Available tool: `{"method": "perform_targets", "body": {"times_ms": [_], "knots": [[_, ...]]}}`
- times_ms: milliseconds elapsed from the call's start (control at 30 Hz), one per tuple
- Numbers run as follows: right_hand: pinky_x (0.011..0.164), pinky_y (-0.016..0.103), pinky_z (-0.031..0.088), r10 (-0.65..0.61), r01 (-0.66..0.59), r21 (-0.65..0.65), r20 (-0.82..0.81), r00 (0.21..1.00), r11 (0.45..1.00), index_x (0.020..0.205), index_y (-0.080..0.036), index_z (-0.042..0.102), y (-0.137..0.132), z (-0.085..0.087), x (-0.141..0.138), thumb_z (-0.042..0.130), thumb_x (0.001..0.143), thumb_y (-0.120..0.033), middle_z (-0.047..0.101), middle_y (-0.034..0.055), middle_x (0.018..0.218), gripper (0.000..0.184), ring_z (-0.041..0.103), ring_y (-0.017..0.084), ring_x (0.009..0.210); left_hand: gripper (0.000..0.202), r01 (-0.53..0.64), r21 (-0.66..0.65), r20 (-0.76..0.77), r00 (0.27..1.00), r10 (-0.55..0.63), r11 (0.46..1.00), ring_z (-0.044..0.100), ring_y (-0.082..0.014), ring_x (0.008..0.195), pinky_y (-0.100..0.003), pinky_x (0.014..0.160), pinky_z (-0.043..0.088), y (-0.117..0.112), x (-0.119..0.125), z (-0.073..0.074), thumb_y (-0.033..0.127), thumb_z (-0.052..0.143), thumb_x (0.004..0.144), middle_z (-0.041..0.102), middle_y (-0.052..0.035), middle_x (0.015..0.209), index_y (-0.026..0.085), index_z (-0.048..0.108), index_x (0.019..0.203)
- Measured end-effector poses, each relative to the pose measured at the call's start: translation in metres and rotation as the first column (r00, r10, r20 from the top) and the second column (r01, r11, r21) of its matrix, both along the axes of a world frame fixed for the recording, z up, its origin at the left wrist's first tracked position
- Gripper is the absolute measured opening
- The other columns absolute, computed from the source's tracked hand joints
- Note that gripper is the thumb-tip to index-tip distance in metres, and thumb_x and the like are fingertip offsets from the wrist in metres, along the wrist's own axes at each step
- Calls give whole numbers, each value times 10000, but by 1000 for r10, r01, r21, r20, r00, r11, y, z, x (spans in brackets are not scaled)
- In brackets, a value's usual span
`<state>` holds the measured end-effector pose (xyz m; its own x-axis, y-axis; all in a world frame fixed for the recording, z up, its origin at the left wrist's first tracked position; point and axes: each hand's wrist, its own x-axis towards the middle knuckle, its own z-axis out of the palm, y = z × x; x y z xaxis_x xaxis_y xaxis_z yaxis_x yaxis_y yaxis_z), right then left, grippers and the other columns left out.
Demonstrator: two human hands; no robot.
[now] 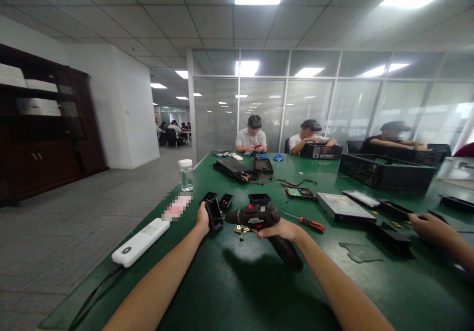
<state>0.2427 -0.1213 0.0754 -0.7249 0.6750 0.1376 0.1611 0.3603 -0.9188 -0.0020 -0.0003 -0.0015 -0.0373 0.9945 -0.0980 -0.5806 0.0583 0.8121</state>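
Note:
My left hand [203, 218] grips a small black plastic block [214, 214], holding it upright just above the green table [237, 286]. My right hand [282, 229] is wrapped round the handle of a black and red cordless screwdriver [259, 216], its nose pointing left at the block. Small brass-coloured bits [240, 230] lie on the table between my hands. Two more black plastic pieces [225, 201] sit just beyond the block, and a black tray-like part [259, 198] lies behind the screwdriver.
A white power bank [140, 241] with a cable lies at the left edge, a clear bottle [185, 175] beyond it. A red-handled screwdriver [305, 221], an optical drive [344, 207] and computer cases [385, 172] lie right. Another person's hand [431, 227] rests at right; three people sit at the far end.

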Motion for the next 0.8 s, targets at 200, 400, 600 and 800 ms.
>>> {"method": "perform_targets", "body": {"times_ms": [200,400,600,800], "knots": [[674,248,356,0,0,5,10,1000,1000,767,-127,529,1,1,-1,536,640,-248,520,50,753,176,460,134,701,384,4,10,-6,1000,-4,1000,561,-194,485,-318,425,436,1,-1,-2,460,334,691,555,-60,515,123,516,703],[690,243,357,-22,22,6,26,999,1000,753,-146,538,-2,3,0,530,659,-257,530,62,765,146,464,130,710,377,-14,12,-3,1000,14,1000,563,-194,489,-321,442,439,2,0,-2,459,350,683,556,-56,514,123,520,702],[679,245,366,14,-14,8,6,1000,1000,852,-87,514,8,-6,3,559,641,-268,503,29,742,281,455,103,674,382,-1,7,-4,1000,1,1000,561,-196,481,-325,435,439,0,0,-1,451,333,694,556,-59,503,119,523,704],[670,232,367,14,-14,8,9,1000,1000,841,-79,517,9,-6,3,568,639,-263,498,28,725,278,447,98,668,358,22,20,28,999,-22,1000,563,-196,485,-299,407,431,-7,0,5,438,364,685,554,-56,504,118,524,693]]}}
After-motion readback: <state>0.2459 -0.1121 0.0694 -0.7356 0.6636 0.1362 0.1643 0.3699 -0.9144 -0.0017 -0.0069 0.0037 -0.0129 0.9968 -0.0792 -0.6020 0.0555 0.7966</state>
